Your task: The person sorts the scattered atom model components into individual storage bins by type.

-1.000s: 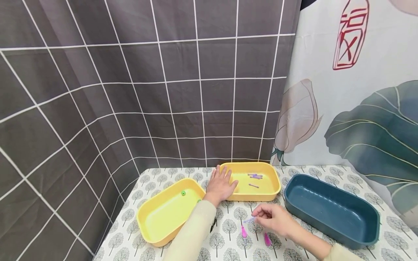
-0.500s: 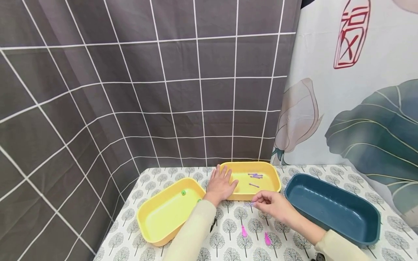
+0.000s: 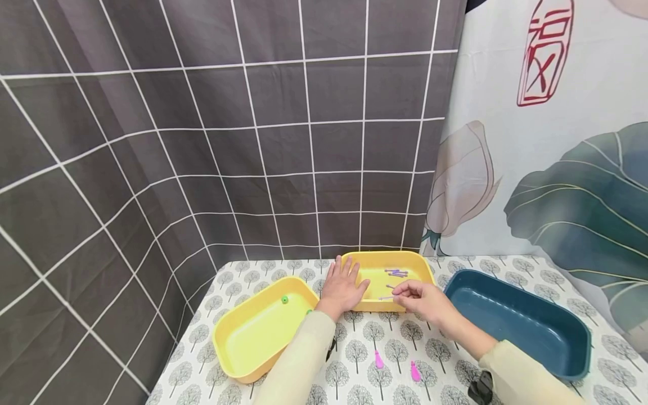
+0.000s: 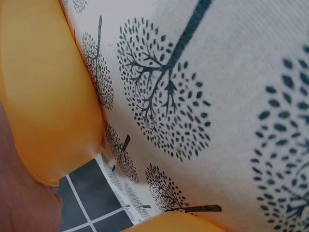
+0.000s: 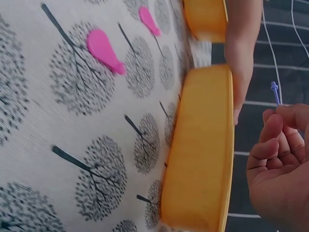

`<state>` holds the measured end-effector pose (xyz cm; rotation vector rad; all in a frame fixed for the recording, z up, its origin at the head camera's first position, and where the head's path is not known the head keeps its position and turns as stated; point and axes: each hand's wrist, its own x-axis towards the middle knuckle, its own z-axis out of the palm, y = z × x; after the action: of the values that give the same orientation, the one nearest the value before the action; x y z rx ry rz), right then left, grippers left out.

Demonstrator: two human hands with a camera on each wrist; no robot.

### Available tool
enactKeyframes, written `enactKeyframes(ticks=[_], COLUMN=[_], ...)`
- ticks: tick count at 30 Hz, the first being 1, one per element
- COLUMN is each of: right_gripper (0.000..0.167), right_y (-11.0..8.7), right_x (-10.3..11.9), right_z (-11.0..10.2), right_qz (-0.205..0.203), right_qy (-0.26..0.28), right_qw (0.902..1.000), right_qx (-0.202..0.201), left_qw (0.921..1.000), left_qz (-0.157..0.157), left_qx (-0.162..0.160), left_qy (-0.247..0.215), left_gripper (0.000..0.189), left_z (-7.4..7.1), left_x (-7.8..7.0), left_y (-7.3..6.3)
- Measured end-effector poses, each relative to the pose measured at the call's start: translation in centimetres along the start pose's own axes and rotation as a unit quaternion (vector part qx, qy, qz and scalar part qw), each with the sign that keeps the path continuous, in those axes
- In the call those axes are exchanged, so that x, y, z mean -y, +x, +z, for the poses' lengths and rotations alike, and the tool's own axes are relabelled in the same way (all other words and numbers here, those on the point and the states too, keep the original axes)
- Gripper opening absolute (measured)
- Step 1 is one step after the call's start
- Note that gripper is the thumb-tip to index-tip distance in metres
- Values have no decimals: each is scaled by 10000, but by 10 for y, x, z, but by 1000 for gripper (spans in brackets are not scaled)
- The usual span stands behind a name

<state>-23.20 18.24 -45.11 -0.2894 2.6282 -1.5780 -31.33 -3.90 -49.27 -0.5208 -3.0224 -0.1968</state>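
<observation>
My right hand point(image 3: 424, 304) pinches a thin purple stick with a small knobbed end point(image 5: 275, 92) between thumb and fingertips. It is over the near rim of the far yellow bin point(image 3: 365, 305). Inside that bin lie several similar purple sticks point(image 3: 397, 273). My left hand point(image 3: 341, 288) rests on the bin's left rim with its fingers straight and spread. In the left wrist view only an edge of the left hand point(image 4: 29, 203) shows. Two pink teardrop-shaped pieces point(image 3: 378, 360) lie on the tablecloth in front of the bin.
A second yellow bin point(image 3: 219, 344) stands at the left, with small green round pieces point(image 3: 284, 300) in it; the left forearm partly covers it. On the right is a dark blue bin point(image 3: 516, 318). A grey gridded curtain point(image 3: 283, 146) hangs behind the table.
My right hand has moved up and away from me, carrying the purple stick from above the tablecloth to the far yellow bin's near rim. My left hand has stayed in place.
</observation>
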Motion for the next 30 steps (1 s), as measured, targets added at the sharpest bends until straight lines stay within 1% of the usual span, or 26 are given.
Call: enactKeyframes(ticks=[2,7,13,18,26,30], right_gripper=[17,17,17,18,22,21], right_y=[5,17,30,41,55,60], right_x=[-1,-3,-5,-10,-17,-18], right_z=[-2,-7,-11,-14,-16,-18], right_qz=[68,70,235,341,492,481], right_qy=[-38,-91,107,169,134,-15], right_qw=[9999,9997,9992,9980,9966,9965], right_qx=[-90,-196,-314,-504,-652,-690], left_qw=[10000,10000,10000,10000,10000,10000], left_qz=[9,-8,-8,16,23,5], left_qx=[-9,-35,4,-20,37,51], left_qy=[-6,-6,-6,-32,-5,-28], left_gripper=[66,66,66,65,66,66], left_z=[0,0,-1,-1,-3,-3], left_x=[0,0,-1,0,0,-1], left_y=[-1,-1,-1,-1,-1,-1])
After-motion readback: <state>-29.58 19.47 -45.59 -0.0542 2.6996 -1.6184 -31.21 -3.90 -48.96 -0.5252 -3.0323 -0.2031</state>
